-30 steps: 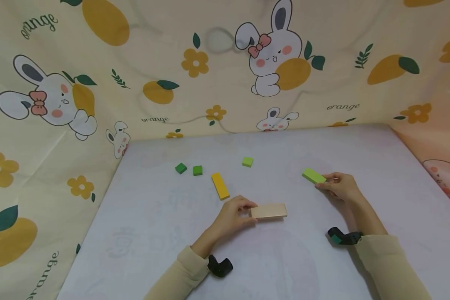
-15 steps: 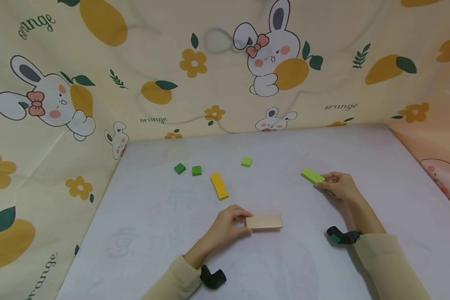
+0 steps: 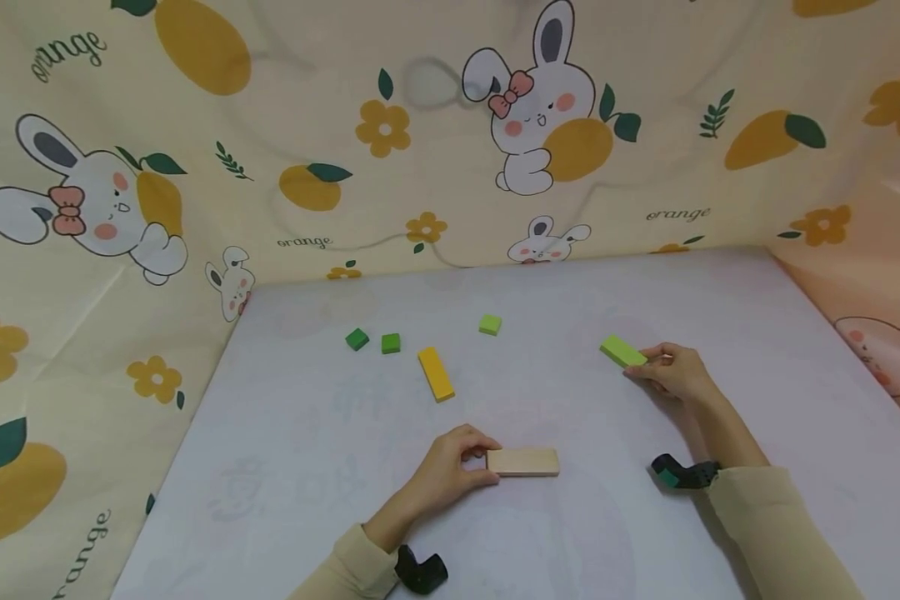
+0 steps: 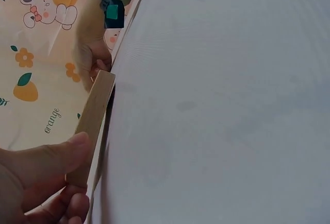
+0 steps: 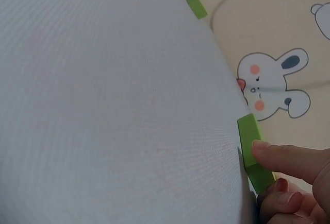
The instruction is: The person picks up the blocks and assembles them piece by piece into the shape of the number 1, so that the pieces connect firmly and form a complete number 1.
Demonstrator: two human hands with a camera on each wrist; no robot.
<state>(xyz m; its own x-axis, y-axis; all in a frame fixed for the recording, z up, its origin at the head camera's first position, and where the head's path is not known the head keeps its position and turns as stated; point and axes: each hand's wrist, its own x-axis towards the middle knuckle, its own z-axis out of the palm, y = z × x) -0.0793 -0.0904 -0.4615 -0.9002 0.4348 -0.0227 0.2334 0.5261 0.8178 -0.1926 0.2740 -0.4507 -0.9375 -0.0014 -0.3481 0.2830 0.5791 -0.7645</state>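
Note:
A plain wooden block (image 3: 527, 462), long and flat, lies level near the front middle of the white table. My left hand (image 3: 450, 468) pinches its left end between thumb and fingers; the left wrist view shows the thumb (image 4: 77, 144) on one face of it. Farther back on the right, my right hand (image 3: 675, 371) grips the near end of a light green rectangular block (image 3: 621, 351). In the right wrist view the index finger or thumb presses on the green block's face (image 5: 250, 136), with the other fingertips below its end.
A yellow long block (image 3: 436, 374) lies left of the middle. Behind it are two dark green small blocks, one tilted (image 3: 357, 338) and one squarer (image 3: 391, 343). A small light green block (image 3: 490, 324) sits at the back. A printed rabbit cloth (image 3: 307, 100) rises behind the table (image 3: 307, 500).
My left hand has drawn the wooden block toward the front and slightly left, and the block lies straighter. My right hand and the green block have hardly moved; the view shifted slightly.

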